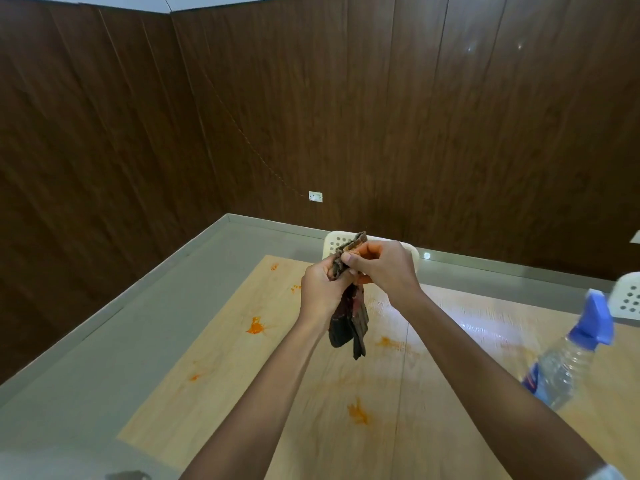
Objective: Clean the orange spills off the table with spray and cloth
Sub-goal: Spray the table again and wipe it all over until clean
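Observation:
A dark checked cloth (348, 323) hangs above the light wooden table (214, 375). My left hand (322, 289) grips its upper part, and my right hand (381, 263) pinches its top edge. Both hands are raised over the middle of the table. Several orange spills mark the wood: one at the left (256, 326), one near me (358, 412), a smeared one under the cloth (388, 342), and small ones at the far left corner (274, 266). A clear spray bottle with a blue trigger head (571, 355) stands at the right.
A cream perforated chair back (335, 242) stands behind the far table edge, another (628, 297) at the right. Grey floor surrounds the table on the left. Dark wood-panelled walls close the room, with a white socket (315, 196) low on the far wall.

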